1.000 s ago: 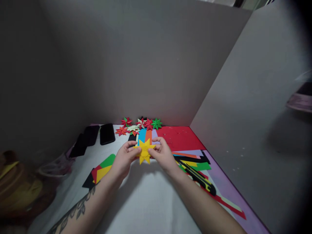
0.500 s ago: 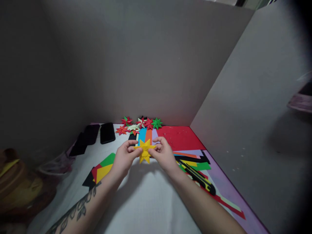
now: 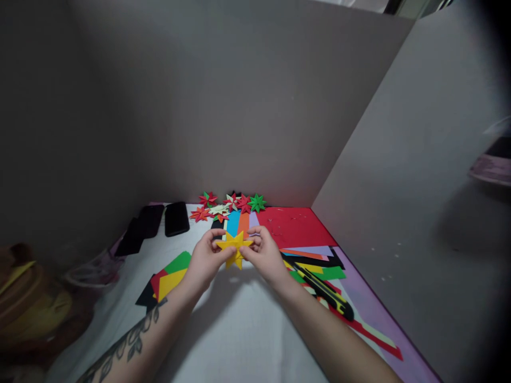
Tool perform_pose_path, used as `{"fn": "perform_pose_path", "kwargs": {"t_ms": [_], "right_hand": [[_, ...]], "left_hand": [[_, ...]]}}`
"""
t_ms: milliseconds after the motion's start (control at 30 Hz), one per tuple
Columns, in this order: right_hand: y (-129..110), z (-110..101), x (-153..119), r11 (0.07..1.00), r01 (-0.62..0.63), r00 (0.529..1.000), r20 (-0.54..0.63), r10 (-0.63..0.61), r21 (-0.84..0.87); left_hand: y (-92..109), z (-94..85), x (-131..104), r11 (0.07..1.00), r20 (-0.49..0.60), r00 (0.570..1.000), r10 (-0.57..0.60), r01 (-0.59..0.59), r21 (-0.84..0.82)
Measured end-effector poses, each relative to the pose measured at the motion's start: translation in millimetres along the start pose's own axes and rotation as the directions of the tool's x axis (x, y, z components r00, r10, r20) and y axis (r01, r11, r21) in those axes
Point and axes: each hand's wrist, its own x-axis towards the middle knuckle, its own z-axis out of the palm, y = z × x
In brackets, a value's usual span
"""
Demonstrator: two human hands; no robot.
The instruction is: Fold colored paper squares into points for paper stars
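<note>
Between my two hands is a yellow folded paper star (image 3: 235, 239) with several points, held up above the white table cover (image 3: 243, 330). My left hand (image 3: 207, 258) pinches its left side, thumb on the near face and fingers behind. On the other side my right hand (image 3: 265, 252) grips it the same way, and the two thumbs almost meet at the star's middle. The fingertips behind the star are partly hidden.
Finished paper stars, a green one (image 3: 257, 202) among them, lie by the back wall. A red sheet (image 3: 299, 226) is at back right. A box cutter (image 3: 325, 292) rests on paper strips at right. Coloured papers (image 3: 171, 284) and a black phone (image 3: 176, 219) are at left.
The yellow star has turned slightly in my fingers, and my thumbs have moved closer together at its middle. Both hands keep hold of it.
</note>
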Motion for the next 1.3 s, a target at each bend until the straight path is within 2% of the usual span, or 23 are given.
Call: {"fn": "perform_pose_path", "kwargs": {"t_ms": [167, 333, 667, 767, 833, 867, 933, 1000, 1067, 1100, 1133, 1167, 1233, 1300], "right_hand": [[-5, 3, -2, 0.999, 0.025, 1.0, -0.007, -0.025, 0.034], [-6, 3, -4, 0.998, 0.013, 1.0, 0.025, -0.014, 0.063], [-3, 1, -2, 1.0, 0.009, 1.0, 0.028, -0.01, 0.013], [-7, -9, 0, 0.991, 0.1, 0.989, -0.096, -0.108, -0.092], [-11, -17, 0, 0.931, 0.232, 0.935, -0.198, -0.293, -0.282], [-12, -22, -1, 0.86, 0.32, 0.889, -0.189, -0.417, -0.397], [-15, -28, -3, 0.67, 0.521, 0.793, 0.008, -0.609, -0.529], [-16, -32, -6, 0.508, 0.679, 0.698, 0.252, -0.671, -0.53], [-15, -32, -7, 0.43, 0.759, 0.625, 0.366, -0.689, -0.488], [-14, -31, -8, 0.428, 0.77, 0.613, 0.362, -0.702, -0.474], [-13, -29, -8, 0.451, 0.762, 0.621, 0.326, -0.713, -0.465], [-12, -26, -8, 0.503, 0.734, 0.652, 0.264, -0.711, -0.456], [-9, -19, -7, 0.681, 0.616, 0.764, 0.089, -0.639, -0.397], [-6, -10, -6, 0.88, 0.422, 0.897, -0.037, -0.44, -0.219]], "left_hand": [[0, -1.8, 1, 0.999, 0.023, 0.999, 0.032, -0.032, 0.019], [3, -1.4, -1, 1.0, 0.062, 0.998, 0.013, -0.015, 0.025], [1, -3.7, 0, 1.0, 0.073, 0.997, -0.007, 0.008, -0.005], [3, -5.8, 3, 0.993, 0.031, 0.999, 0.015, -0.011, -0.119], [6, -7.5, 5, 0.976, 0.009, 0.999, -0.052, 0.053, -0.213], [8, -8.4, 5, 0.957, 0.043, 0.992, -0.117, 0.124, -0.261], [13, -9.8, 5, 0.887, 0.199, 0.95, -0.24, 0.298, -0.352], [19, -10.9, 3, 0.831, 0.333, 0.904, -0.269, 0.392, -0.395], [22, -11.5, 0, 0.856, 0.334, 0.917, -0.216, 0.342, -0.388], [23, -11.6, 0, 0.882, 0.302, 0.936, -0.181, 0.29, -0.371], [23, -11.6, -1, 0.906, 0.263, 0.953, -0.152, 0.24, -0.349], [23, -11.6, -1, 0.923, 0.226, 0.965, -0.132, 0.202, -0.327], [21, -11.2, 1, 0.942, 0.159, 0.981, -0.112, 0.156, -0.298], [19, -10.3, 2, 0.956, 0.11, 0.989, -0.098, 0.124, -0.265]]}}
